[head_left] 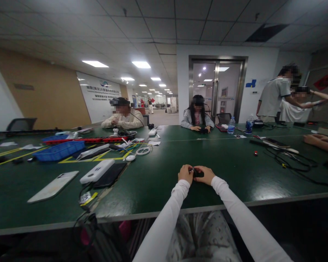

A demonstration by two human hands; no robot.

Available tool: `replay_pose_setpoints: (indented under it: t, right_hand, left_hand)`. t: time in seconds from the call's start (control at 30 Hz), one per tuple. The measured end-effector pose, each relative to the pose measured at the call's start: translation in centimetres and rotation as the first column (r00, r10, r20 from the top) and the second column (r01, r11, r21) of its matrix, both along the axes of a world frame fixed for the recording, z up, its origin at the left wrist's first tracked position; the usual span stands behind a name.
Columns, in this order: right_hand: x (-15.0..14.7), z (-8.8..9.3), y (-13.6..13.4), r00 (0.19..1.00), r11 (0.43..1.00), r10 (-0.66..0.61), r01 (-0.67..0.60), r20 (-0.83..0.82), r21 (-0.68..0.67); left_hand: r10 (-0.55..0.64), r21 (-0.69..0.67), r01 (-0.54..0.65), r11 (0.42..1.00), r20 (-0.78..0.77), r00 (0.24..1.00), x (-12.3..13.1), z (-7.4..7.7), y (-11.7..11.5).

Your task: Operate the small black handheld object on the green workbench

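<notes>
My left hand (186,173) and my right hand (207,175) meet over the green table (158,178), close to its front edge. Both are closed around a small black object (198,173) held between them; what it is I cannot make out. White sleeves cover both my forearms. A thin part sticks out of the object by my left fingers.
To my left lie a white phone (53,186), a white power bank (97,171) on a dark tablet, a blue tray (58,150) and cables. Black cables (292,160) lie to the right. People sit across the table; another person's arm (321,142) rests at far right.
</notes>
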State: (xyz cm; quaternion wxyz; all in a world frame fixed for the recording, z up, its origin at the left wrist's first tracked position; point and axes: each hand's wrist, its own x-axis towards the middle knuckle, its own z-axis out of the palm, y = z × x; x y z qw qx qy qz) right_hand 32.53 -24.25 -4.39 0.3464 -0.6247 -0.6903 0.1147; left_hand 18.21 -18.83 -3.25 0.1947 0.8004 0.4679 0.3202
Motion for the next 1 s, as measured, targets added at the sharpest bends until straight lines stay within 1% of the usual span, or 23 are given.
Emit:
replay_pose_setpoints:
  t: [0.1,0.2,0.27,0.33,0.4,0.47,0.53,0.63,0.7,0.87,1.0]
  right_hand:
    - [0.0,0.0,-0.1,1.0,1.0,0.004,-0.004,-0.014,-0.006]
    - [0.1,-0.1,-0.1,1.0,1.0,-0.002,0.002,-0.018,-0.007]
    - [0.1,-0.2,-0.1,1.0,1.0,-0.005,0.005,-0.015,-0.008]
    - [0.1,-0.2,0.0,1.0,1.0,-0.005,0.004,-0.014,-0.01]
    - [0.1,-0.3,0.0,1.0,1.0,-0.002,0.002,-0.016,-0.007]
    - [0.1,-0.4,0.2,1.0,1.0,-0.001,0.001,-0.016,-0.001]
    - [0.2,-0.6,0.3,1.0,1.0,-0.004,0.004,-0.013,0.009]
    - [0.3,-1.0,0.6,1.0,1.0,0.003,-0.003,-0.005,0.027]
    - [0.3,-1.1,0.6,1.0,0.999,0.014,-0.014,-0.016,0.035]
    - [0.2,-0.9,0.4,0.998,1.0,0.018,-0.016,-0.067,0.023]
    - [0.2,-0.7,0.1,0.996,1.0,0.019,-0.019,-0.086,-0.006]
  left_hand:
    - [0.092,0.019,-0.097,0.995,0.17,0.981,-0.3,0.3,0.2]
    - [0.181,0.032,-0.202,0.979,0.319,0.93,-0.7,0.6,0.4]
    - [0.208,0.047,-0.243,0.969,0.381,0.901,-0.9,0.8,0.5]
    - [0.199,0.064,-0.244,0.968,0.399,0.895,-1.0,0.8,0.5]
    - [0.169,0.067,-0.204,0.977,0.347,0.922,-0.9,0.8,0.3]
    - [0.119,0.056,-0.134,0.989,0.215,0.969,-0.7,0.7,0.0]
    - [0.033,0.055,-0.036,0.998,0.055,0.998,-0.4,0.6,-0.5]
    - [-0.101,0.069,0.109,0.992,-0.111,0.989,-0.2,0.5,-1.0]
    - [-0.138,0.077,0.151,0.985,-0.157,0.978,-0.2,0.4,-1.1]
    - [-0.125,0.11,0.147,0.983,-0.186,0.975,-1.0,0.4,-0.7]
    - [-0.031,0.111,0.054,0.992,-0.198,0.98,-3.0,0.8,0.6]
